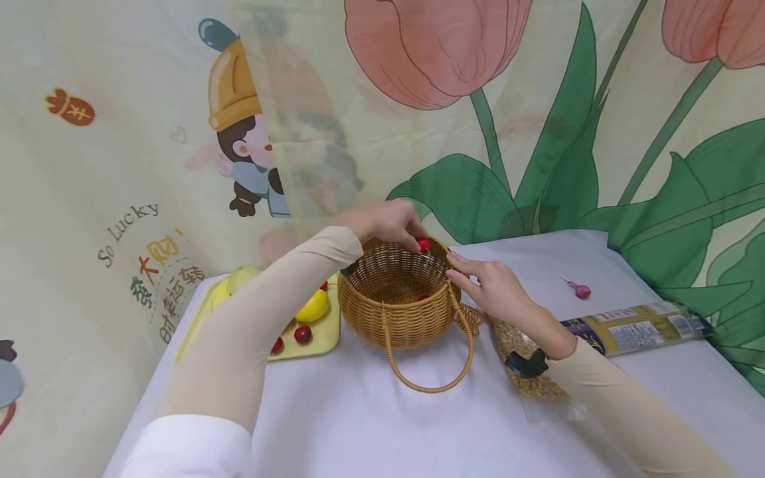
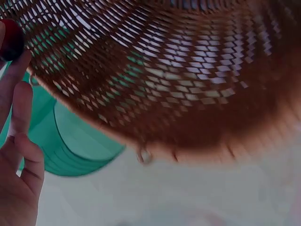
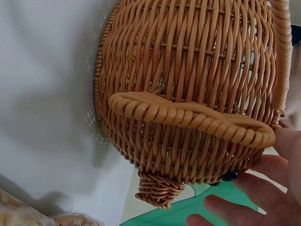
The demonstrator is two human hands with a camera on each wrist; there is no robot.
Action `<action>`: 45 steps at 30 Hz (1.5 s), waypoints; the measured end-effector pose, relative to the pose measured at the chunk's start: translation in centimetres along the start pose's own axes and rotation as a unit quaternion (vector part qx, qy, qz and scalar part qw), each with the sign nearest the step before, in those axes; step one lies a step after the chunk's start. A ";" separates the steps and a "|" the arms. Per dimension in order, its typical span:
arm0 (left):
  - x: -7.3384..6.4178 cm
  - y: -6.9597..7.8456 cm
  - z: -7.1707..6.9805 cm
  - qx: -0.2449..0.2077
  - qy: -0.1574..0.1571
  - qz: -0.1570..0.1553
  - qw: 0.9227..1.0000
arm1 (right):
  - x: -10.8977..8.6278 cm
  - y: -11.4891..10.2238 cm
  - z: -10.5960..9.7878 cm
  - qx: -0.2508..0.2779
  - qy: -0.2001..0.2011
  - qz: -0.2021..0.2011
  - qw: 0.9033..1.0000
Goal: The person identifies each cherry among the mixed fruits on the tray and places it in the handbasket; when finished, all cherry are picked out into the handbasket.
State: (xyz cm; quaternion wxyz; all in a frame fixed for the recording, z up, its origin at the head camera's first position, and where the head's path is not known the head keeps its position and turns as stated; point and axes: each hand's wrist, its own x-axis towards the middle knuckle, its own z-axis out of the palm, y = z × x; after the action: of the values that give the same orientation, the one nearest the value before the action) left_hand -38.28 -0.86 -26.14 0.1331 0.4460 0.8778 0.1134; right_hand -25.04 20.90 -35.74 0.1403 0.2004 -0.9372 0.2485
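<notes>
White-covered table [image 1: 335,425]. Wicker basket [image 1: 415,328], upright on table, mouth upward. Yellow tray [image 1: 331,340], just left of basket. Right hand [image 1: 499,287], fingers spread and touching basket rim. Left hand [image 1: 388,222], thumb and fingers pinching red fruit [image 1: 424,244], small, round, at far right of basket mouth.

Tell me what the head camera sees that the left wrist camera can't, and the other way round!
Only the head view shows the right hand, the yellow tray, the looped handle, the clear bag and the long packet.

Only the left wrist view shows small rings along the edge of the wicker basket.

Both show that basket, the left hand pinching a small red fruit, and printed green leaves.
</notes>
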 end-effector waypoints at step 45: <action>1.7 -0.9 5.5 0.004 -0.006 -0.013 1.000 | -0.1 0.3 0.1 0.007 0.001 -0.001 1.000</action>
State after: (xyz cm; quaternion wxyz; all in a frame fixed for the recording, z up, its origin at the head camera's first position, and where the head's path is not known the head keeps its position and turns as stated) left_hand -38.11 0.48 -31.83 0.1381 0.4354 0.8833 0.1055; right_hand -25.08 21.11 -35.95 0.1404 0.2019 -0.9350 0.2555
